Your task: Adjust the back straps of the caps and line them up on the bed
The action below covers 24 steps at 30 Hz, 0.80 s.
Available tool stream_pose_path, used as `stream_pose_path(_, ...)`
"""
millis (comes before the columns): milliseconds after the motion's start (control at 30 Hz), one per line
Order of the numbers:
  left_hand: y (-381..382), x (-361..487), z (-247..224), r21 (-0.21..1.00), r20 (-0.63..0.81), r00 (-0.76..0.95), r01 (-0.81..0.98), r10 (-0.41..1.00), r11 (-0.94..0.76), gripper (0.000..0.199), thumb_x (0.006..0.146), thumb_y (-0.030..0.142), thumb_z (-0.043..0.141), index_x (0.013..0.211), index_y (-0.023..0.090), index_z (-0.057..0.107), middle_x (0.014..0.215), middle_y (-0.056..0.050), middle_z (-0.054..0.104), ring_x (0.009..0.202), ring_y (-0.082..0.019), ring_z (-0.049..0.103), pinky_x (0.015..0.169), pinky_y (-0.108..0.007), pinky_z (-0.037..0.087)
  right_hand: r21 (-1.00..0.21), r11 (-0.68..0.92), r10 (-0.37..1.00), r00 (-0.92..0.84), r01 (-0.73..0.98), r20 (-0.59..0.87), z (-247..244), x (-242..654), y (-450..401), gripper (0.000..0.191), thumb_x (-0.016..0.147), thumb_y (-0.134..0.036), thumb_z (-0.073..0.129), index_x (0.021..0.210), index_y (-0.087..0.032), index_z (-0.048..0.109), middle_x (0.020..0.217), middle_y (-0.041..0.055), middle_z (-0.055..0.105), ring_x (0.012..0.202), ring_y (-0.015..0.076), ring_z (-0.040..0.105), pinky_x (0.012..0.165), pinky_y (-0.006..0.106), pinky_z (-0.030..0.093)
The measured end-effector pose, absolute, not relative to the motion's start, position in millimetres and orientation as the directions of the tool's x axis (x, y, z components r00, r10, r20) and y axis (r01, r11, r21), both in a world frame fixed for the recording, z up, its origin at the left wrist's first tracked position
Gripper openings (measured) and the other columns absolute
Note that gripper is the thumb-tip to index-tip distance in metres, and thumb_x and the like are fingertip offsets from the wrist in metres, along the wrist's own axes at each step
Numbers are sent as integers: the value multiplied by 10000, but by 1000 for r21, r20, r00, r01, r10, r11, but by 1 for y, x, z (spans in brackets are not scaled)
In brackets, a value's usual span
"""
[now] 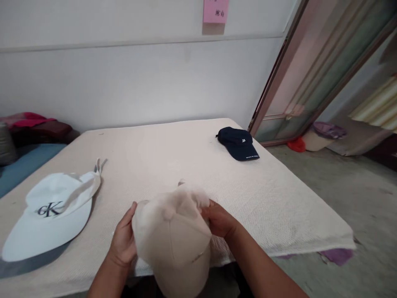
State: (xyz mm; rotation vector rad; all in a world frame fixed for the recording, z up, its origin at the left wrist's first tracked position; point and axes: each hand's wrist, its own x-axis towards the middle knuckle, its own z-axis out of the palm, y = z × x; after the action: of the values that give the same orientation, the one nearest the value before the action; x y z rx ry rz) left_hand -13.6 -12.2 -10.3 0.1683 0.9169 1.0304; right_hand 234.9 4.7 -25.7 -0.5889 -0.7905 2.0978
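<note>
A beige baseball cap (176, 240) is held between my two hands at the front edge of the cloth-covered table, its brim toward me. My left hand (124, 238) grips the cap's left side, with the thumb up along it and the other fingers partly hidden. On the opposite side, my right hand (218, 219) pinches the cap's rim near the back. A white cap (52, 211) with a dark "CK" logo lies to the left. Farther back on the right rests a navy cap (237, 140) with small white lettering.
The table (149, 153) wears a cream textured cloth and stands against a white wall. A pink note (215, 11) hangs on that wall. Dark red and pink fabric (37, 124) is piled at the left. Beyond the right edge are a sliding door (288, 82) and a bin (319, 138).
</note>
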Motion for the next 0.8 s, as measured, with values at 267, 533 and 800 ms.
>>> stream_pose_path(267,-23,-26,-13,714,-456,160,-522,875,467,227,597,183,753,816,155,703,689,-79,704,555,-206,642,554,-306,508,-726,-610,614,-768,-317,-180,-21,239,3,428,576,-241,773,974,-141,650,912,67,646,805,173,600,741,295,471)
stream_pose_path(533,-29,-10,-7,735,-472,420,-300,776,609,308,670,149,713,976,125,688,853,-140,711,693,-232,667,661,-327,509,-760,-465,778,-619,-454,-106,-25,236,13,249,684,-207,680,920,-147,628,758,25,610,669,112,552,659,244,417)
stream_pose_path(800,-24,2,-17,761,-442,379,-321,813,564,377,636,68,638,1002,148,677,805,-94,704,662,-205,648,632,-294,482,-819,-326,888,-450,-473,-93,-24,231,21,253,864,-382,456,943,-167,562,514,-64,418,383,49,224,421,218,229)
